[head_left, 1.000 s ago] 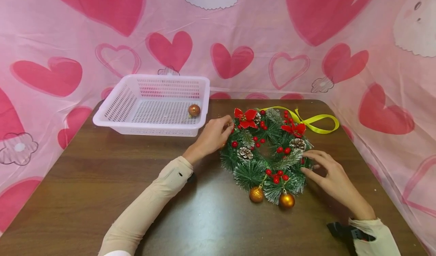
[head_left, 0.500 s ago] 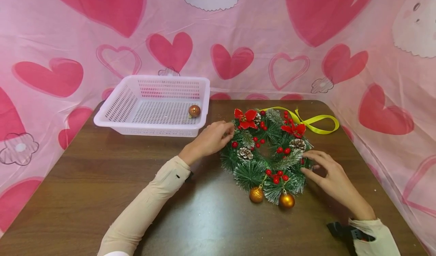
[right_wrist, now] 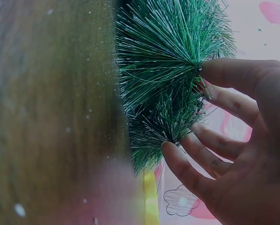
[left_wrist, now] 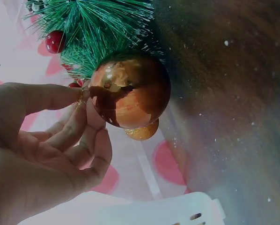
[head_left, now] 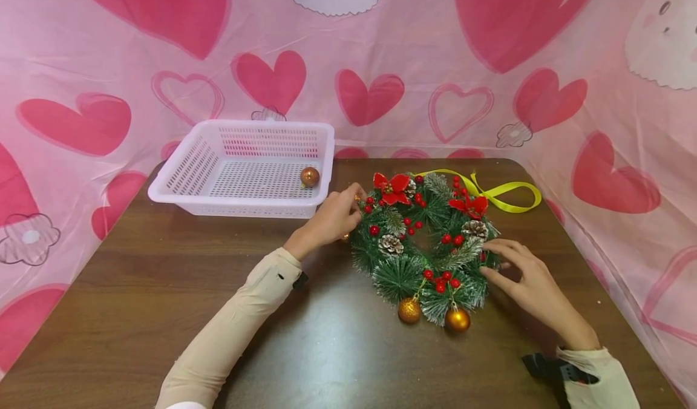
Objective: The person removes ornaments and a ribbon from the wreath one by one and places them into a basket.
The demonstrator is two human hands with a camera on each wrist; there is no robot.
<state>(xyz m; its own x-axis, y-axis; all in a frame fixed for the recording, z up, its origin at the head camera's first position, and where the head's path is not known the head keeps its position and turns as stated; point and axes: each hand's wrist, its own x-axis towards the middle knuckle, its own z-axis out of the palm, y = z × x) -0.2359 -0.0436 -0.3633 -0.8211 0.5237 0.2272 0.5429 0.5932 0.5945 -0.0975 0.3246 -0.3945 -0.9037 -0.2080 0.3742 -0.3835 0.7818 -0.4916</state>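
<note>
A green wreath (head_left: 400, 276) with red berries, pinecones and red flowers lies on the table. At its left side my left hand (head_left: 334, 215) pinches the thin gold string (left_wrist: 81, 97) of a shiny copper-gold bauble (left_wrist: 130, 91) between thumb and forefinger. Behind that bauble a glittery gold one (left_wrist: 143, 131) partly shows. Against the wreath's right edge, the fingertips of my right hand (head_left: 528, 282) touch the needles, spread and loosely bent. Two baubles hang at the wreath's front, one glittery (head_left: 409, 310) and one shiny (head_left: 457, 320).
A white slotted basket (head_left: 245, 206) stands at the back left with one copper bauble (head_left: 310, 176) inside. A yellow ribbon (head_left: 514, 188) loops out behind the wreath. The brown table (head_left: 163, 288) meets a pink heart-print cloth (head_left: 414, 28) at its back.
My left hand has drawn slightly left from the wreath's edge, uncovering berries and a bit of gold there. The right hand and the wreath have stayed in place.
</note>
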